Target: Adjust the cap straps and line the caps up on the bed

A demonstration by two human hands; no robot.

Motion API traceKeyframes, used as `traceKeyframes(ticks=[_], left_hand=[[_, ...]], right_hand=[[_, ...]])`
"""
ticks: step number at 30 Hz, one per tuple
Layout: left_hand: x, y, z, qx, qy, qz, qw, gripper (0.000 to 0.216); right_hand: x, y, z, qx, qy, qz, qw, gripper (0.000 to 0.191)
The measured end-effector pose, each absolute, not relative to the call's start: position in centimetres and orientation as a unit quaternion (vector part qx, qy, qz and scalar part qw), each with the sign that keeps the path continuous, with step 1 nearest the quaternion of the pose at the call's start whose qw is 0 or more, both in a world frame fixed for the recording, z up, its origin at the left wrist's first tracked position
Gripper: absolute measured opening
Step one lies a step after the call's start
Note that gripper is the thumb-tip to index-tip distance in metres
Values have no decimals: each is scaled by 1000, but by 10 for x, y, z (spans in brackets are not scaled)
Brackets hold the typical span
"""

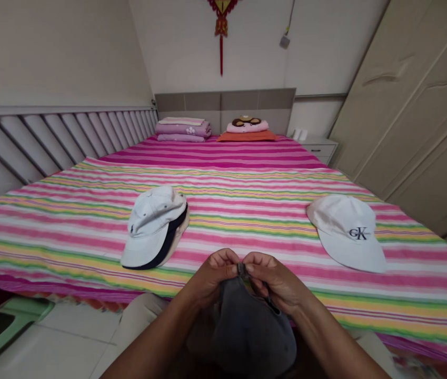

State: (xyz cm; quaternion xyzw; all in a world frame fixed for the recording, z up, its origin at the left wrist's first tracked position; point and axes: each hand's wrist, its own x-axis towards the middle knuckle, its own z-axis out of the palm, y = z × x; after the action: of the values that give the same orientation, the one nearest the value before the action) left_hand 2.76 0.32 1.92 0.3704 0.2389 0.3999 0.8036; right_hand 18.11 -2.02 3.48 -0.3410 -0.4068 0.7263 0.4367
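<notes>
bottom centre of the frame: left hand (211,276) and right hand (274,284), each grip pinched tight on the strap of a dark grey cap (247,329). on the striped bed (247,184) beyond, white caps centre left (152,226) and centre right (345,229).

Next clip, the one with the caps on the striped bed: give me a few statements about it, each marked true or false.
1. Both hands pinch the strap at the back of a dark grey cap. True: the left hand and right hand meet at its buckle.
2. Two light caps lie on the bed. True: a white cap with a dark-edged brim to the left, a white cap with a logo to the right.
3. The two light caps are stacked together. False: they lie far apart.
4. The bedsheet is plain blue. False: it is striped in pink, yellow, green and white.
5. Folded bedding sits at the headboard. True.
</notes>
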Motion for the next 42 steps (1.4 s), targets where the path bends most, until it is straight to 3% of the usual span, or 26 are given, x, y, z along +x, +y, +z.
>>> traceKeyframes(ticks=[9,21,34,39,42], left_hand=[[26,4,16,366,231,395,810,24],[23,4,21,374,246,371,814,17],[24,6,22,429,293,343,783,20],[22,6,25,422,260,345,797,13],[21,6,25,408,263,345,803,22]], right_hand=[[179,-23,41,-313,-371,749,451,19],[179,-26,42,-317,-406,725,457,25],[177,-31,50,-472,-617,487,400,11],[178,-30,50,-403,-535,615,416,20],[180,-30,51,-373,-488,659,434,28]])
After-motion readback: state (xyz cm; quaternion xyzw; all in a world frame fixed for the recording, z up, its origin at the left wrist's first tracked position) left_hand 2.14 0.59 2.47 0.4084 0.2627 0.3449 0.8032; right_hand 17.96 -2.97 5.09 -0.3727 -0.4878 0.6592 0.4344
